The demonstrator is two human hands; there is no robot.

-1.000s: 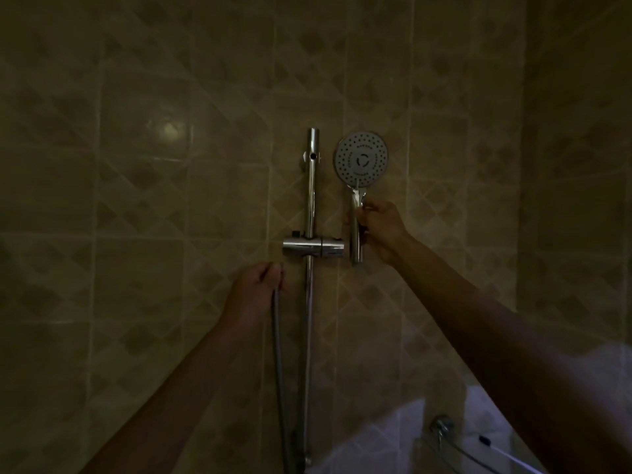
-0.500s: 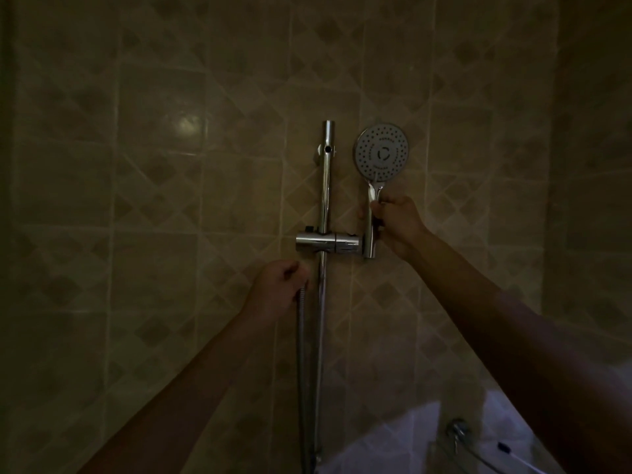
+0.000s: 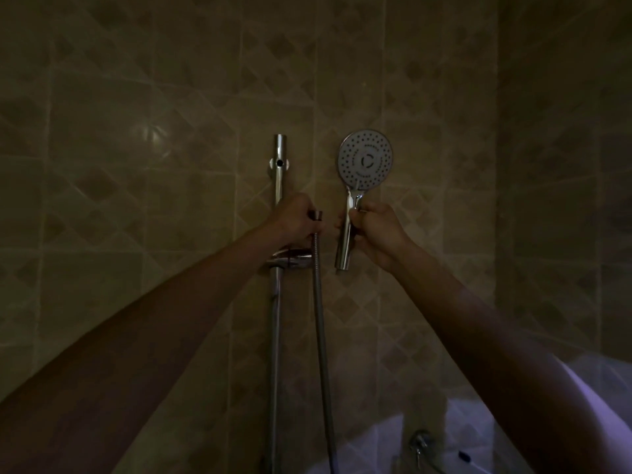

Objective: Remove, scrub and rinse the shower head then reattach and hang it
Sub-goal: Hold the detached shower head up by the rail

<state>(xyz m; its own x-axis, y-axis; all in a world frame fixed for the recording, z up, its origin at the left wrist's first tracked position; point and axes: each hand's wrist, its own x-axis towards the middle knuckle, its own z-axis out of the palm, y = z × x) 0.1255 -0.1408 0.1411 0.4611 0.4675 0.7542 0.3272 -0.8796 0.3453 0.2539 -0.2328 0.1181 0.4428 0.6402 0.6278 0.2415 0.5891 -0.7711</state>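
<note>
The chrome shower head (image 3: 365, 159) is upright with its round grey spray face toward me. My right hand (image 3: 378, 234) grips its chrome handle, whose lower end is bare with no hose on it. My left hand (image 3: 297, 218) holds the metal hose (image 3: 321, 336) just under its end nut, which sticks up above my fingers a little left of the handle. The hose hangs straight down from that hand. The chrome holder bracket (image 3: 290, 260) on the vertical slide rail (image 3: 279, 172) sits just below my left hand with nothing in it.
The wall behind is dim beige patterned tile. A chrome tap (image 3: 420, 441) and the pale tub rim (image 3: 393, 436) show at the lower right. The rail runs down to the bottom edge.
My left hand rose with the hose end from below the bracket to beside the shower handle. The shower head now stands clear of the bracket, still held in my right hand.
</note>
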